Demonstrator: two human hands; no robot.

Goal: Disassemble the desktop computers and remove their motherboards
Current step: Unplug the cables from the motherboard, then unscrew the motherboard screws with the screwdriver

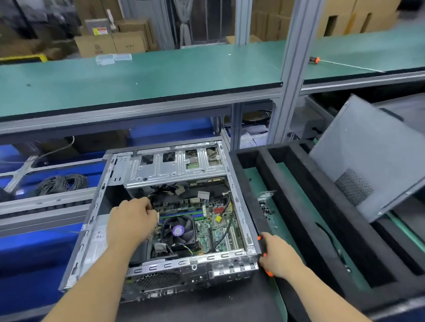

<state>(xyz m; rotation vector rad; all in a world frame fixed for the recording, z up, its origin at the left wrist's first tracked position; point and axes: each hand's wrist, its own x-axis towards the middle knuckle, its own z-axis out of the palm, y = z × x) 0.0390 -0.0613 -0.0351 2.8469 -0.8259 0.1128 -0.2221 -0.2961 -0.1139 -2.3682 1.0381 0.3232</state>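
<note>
Head view. The case (165,212) lies on its side with the side panel off, its rear ports toward the person and the drive cage (177,165) at the far end. The motherboard (210,225) sits flat on the case floor, right of centre, its long side running from near to far. A fan (177,230) stands on it, with the RAM (182,214) just beyond.

The left hand (131,221) reaches into the case from the near left, fingers curled down at the board's far-left edge where a cable bundle (166,191) comes in. It appears to pinch a connector or wire there, though the fingertips are hidden, so what exactly it grips cannot be told. The right hand (276,254) rests at the case's near right corner, outside the frame, wrapped round a screwdriver (267,272) with orange showing above and below the fist.

So the board lies just right of the left hand and left and beyond the right one; the left is nearer. I judge the step in hand to be unplugging cables. Before the board can lift, the bundle, a black cable (225,231) looping over the right side and the cage overhanging the far edge all stand in the way.

Right of the case a foam tray (265,202) holds a small card (266,202), and a grey panel (376,157) leans over its far right. A second screwdriver (314,60) lies on the green bench (152,75) beyond.
</note>
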